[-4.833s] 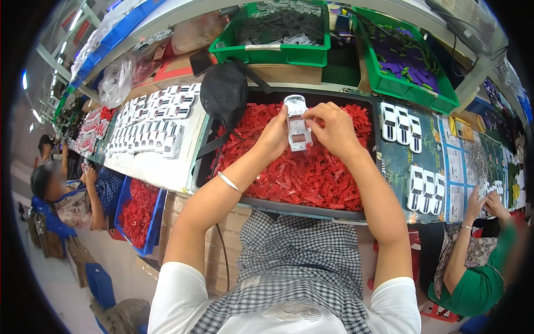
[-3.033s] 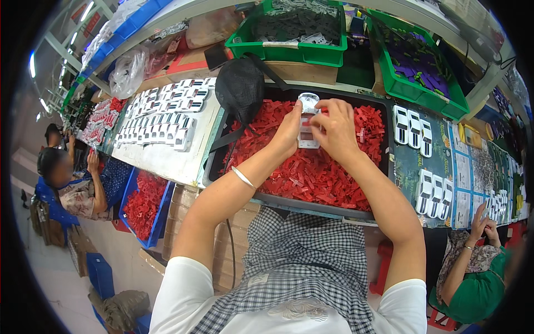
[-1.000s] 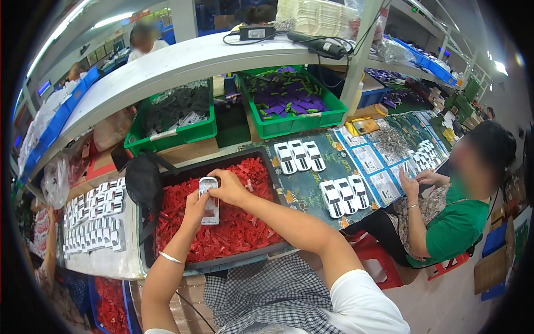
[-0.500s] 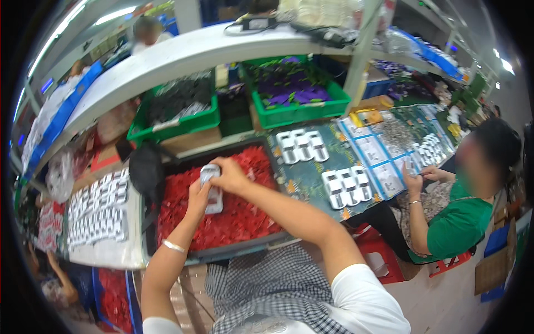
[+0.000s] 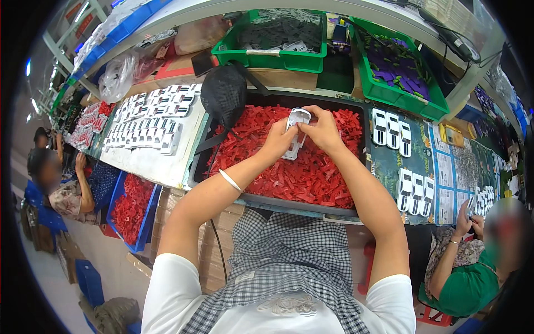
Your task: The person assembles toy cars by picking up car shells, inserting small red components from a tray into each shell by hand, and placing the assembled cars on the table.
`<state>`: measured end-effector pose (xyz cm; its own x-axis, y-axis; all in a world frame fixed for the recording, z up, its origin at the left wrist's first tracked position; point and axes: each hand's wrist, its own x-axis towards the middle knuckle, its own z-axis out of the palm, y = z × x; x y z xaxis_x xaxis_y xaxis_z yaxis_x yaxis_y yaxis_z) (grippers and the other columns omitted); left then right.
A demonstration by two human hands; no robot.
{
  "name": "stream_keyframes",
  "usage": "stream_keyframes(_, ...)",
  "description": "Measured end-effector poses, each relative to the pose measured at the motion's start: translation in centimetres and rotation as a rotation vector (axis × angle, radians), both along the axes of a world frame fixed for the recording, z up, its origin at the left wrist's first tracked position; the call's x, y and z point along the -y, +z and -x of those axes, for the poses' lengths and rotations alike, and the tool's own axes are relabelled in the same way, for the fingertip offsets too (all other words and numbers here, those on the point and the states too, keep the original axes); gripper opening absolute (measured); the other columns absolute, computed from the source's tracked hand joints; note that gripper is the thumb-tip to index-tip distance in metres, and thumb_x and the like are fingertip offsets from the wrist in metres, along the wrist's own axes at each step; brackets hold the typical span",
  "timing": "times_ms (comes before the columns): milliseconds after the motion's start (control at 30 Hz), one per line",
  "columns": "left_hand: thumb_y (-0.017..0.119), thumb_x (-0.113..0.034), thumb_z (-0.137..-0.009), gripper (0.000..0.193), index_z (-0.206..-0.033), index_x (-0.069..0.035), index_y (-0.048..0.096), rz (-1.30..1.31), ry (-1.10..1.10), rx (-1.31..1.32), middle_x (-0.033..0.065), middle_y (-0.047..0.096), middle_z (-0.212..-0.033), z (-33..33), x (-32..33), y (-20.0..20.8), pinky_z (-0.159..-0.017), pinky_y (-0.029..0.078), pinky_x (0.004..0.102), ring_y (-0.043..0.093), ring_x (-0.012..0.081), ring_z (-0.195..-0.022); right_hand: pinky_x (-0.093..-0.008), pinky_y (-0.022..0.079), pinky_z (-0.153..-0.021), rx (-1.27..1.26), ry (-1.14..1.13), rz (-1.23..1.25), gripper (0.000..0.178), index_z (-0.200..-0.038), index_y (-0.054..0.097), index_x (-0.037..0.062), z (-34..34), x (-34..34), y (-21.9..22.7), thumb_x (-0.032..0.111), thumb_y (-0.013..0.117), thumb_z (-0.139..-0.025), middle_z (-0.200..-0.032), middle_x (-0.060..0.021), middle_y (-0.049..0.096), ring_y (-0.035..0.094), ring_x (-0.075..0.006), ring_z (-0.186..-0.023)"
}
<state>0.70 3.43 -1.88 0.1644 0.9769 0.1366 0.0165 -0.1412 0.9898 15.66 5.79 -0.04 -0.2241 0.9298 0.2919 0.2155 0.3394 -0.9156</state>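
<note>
Left hand (image 5: 276, 142) and right hand (image 5: 321, 130) both grip a white plastic part (image 5: 295, 133), long axis running near-to-far, above red pieces (image 5: 311, 175).

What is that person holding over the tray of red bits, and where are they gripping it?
A small white plastic piece. The left hand holds its left side and the right hand pinches its upper right edge, above the red parts in the black tray.
</note>
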Motion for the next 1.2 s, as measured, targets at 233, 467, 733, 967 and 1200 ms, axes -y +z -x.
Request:
stream_keyframes(233, 0.048, -0.011, -0.086, 0.016, -0.09, 0.0, 0.058, -0.063, -0.003, -0.045, 0.0027, 0.055, -0.064, -0.5, -0.2, 0.1, -0.047, 0.041, 0.0273, 0.052, 0.0107, -0.052, -0.0274, 0.05, -0.071, 0.053, -0.068, -0.04, 0.035, -0.105, 0.059, -0.0049, -0.4, 0.2, 0.4, 0.003, 0.067, -0.072, -0.09, -0.0096, 0.065, 0.061, -0.0132, -0.08)
stream_keyframes(467, 0.053, -0.014, -0.086, 0.013, -0.09, -0.003, 0.059, -0.194, 0.049, -0.134, 0.0007, 0.055, -0.066, 1.8, 0.4, 3.3, -0.051, 0.042, 0.0262, 0.051, 0.0077, -0.057, -0.0291, 0.046, -0.087, -0.016, -0.063, -0.011, 0.038, -0.118, 0.053, -0.0021, -3.0, 1.9, 4.0, 0.009, 0.063, -0.083, -0.109, -0.0122, 0.06, 0.058, -0.0171, -0.098)
stream_keyframes(733, 0.043, -0.02, -0.094, 0.039, -0.128, -0.001, 0.04, -0.431, 0.402, -0.635, 0.0213, 0.048, -0.103, 18.6, 5.6, 7.1, -0.09, 0.037, 0.0399, 0.045, 0.0362, -0.1, -0.0394, 0.035, -0.098, 0.647, -0.541, -0.362, 0.028, -0.112, 0.054, -0.0022, -15.1, 12.2, 3.0, 0.008, 0.059, -0.086, -0.115, -0.0178, 0.054, 0.049, -0.0334, -0.111)
stream_keyframes(967, 0.071, -0.035, -0.072, 0.049, -0.115, -0.017, 0.057, -0.373, 0.752, -1.488, 0.0154, 0.047, -0.117, 27.3, 3.7, -4.1, -0.086, 0.034, 0.0545, 0.04, 0.0354, -0.112, -0.0464, 0.029, -0.102, 1.123, -0.692, -0.287, 0.05, -0.125, 0.046, -0.0011, -22.3, 19.4, -7.1, 0.029, 0.058, -0.087, -0.138, -0.0243, 0.034, 0.035, -0.0411, -0.126)
stream_keyframes(1200, 0.062, -0.044, -0.08, 0.049, -0.124, -0.026, 0.052, -0.151, 0.804, -1.421, 0.0153, 0.039, -0.131, 30.8, 3.7, -4.9, -0.088, 0.024, 0.0749, 0.027, 0.0404, -0.128, -0.0453, 0.039, -0.091, 1.11, -0.814, -0.408, 0.053, -0.137, 0.036, 0.0026, -19.6, 19.8, -6.6, 0.033, 0.047, -0.095, -0.136, -0.0199, 0.038, 0.045, -0.038, -0.113)
